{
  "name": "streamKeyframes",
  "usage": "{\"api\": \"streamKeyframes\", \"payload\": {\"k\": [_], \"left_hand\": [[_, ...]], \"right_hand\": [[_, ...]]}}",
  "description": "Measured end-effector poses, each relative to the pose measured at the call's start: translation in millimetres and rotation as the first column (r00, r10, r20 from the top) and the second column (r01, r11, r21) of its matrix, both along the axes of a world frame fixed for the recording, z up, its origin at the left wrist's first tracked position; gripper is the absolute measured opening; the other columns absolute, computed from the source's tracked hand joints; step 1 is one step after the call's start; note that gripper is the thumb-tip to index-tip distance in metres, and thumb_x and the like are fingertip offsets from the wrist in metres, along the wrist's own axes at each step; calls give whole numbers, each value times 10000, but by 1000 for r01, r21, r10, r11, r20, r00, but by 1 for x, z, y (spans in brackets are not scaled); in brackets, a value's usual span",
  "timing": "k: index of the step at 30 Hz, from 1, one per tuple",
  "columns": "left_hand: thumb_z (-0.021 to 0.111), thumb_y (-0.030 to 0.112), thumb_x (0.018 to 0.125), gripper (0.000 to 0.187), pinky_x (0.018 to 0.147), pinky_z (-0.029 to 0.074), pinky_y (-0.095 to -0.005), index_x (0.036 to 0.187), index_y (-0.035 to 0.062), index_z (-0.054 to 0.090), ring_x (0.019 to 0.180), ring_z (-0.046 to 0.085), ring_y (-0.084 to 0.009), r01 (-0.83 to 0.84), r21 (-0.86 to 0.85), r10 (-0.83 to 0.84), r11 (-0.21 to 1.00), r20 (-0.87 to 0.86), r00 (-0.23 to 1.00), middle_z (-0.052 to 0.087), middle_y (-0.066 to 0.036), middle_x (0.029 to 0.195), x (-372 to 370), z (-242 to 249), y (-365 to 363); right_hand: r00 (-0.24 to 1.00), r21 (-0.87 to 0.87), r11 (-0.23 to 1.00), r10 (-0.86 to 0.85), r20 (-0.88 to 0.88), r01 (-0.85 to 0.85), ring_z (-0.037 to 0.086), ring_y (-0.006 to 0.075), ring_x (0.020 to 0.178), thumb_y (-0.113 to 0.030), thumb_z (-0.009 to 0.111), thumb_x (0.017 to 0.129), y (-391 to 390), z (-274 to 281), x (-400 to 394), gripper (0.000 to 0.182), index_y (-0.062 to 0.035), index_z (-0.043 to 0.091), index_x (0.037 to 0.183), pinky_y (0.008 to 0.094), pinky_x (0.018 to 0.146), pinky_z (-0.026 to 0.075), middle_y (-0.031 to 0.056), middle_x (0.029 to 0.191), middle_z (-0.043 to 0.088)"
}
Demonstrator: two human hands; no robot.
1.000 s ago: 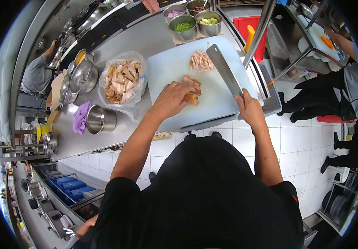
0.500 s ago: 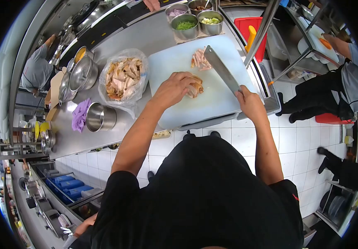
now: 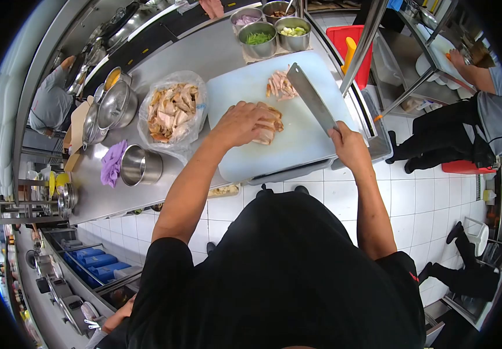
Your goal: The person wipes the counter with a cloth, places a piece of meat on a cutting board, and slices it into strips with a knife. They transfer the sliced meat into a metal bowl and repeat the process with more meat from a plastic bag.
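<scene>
On the white cutting board (image 3: 233, 160) my left hand (image 3: 240, 123) rests with curved fingers over a piece of chicken (image 3: 269, 125), pale with brownish skin; its left side is hidden under the fingers. My right hand (image 3: 348, 142) grips the handle of a cleaver (image 3: 313, 100). The broad blade slants up and left, apart from the piece under my left hand. Beside the blade's far end lies a small pile of sliced chicken strips (image 3: 281, 85). Left of the board, a clear plastic bag (image 3: 188, 142) holds many more chicken pieces (image 3: 172, 110).
Steel pots of chopped greens (image 3: 258, 39) and other ingredients stand behind the board. To the left are a steel pot (image 3: 141, 165), a purple cloth (image 3: 111, 163) and steel bowls (image 3: 117, 104). A metal post (image 3: 367, 43) rises at the right. Other people (image 3: 492, 110) stand nearby.
My left hand has shifted slightly left, and more of the chicken piece shows, lying flatter. My right hand and the cleaver have barely moved. A person at the lower right has stepped.
</scene>
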State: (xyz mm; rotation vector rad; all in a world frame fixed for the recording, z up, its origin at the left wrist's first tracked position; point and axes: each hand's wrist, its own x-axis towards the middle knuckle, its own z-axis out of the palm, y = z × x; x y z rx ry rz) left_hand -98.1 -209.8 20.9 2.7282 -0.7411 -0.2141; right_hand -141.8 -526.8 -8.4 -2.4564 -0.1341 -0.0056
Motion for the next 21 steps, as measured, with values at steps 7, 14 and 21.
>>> {"api": "streamKeyframes", "payload": {"k": [7,14,21], "left_hand": [[716,93,812,241,976,489,-424,1050,90,671,1127,576,-324,-70,-95,84,993,163,983,642,-112,1180,-53,10,39],[711,70,819,292,805,561,-416,1096,110,629,1002,653,-320,-336,-163,364,928,194,911,630,-92,1173,-72,-2,42],[762,125,815,366,889,550,-428,1138,92,594,1096,634,-339,-332,-376,445,865,270,854,572,-134,1264,-49,-55,-5]], "right_hand": [[981,86,989,133,-140,-121,646,490,770,-273,557,1017,14,35,-29,256,-26,603,1066,562,706,484,274,756,655],[915,-40,936,331,-231,-349,650,507,822,-288,564,1014,48,26,-16,296,0,604,1075,573,758,494,297,833,673],[960,-188,942,268,-85,-279,675,485,801,-248,542,1012,29,24,22,248,-14,576,1086,581,731,524,267,807,690]]}}
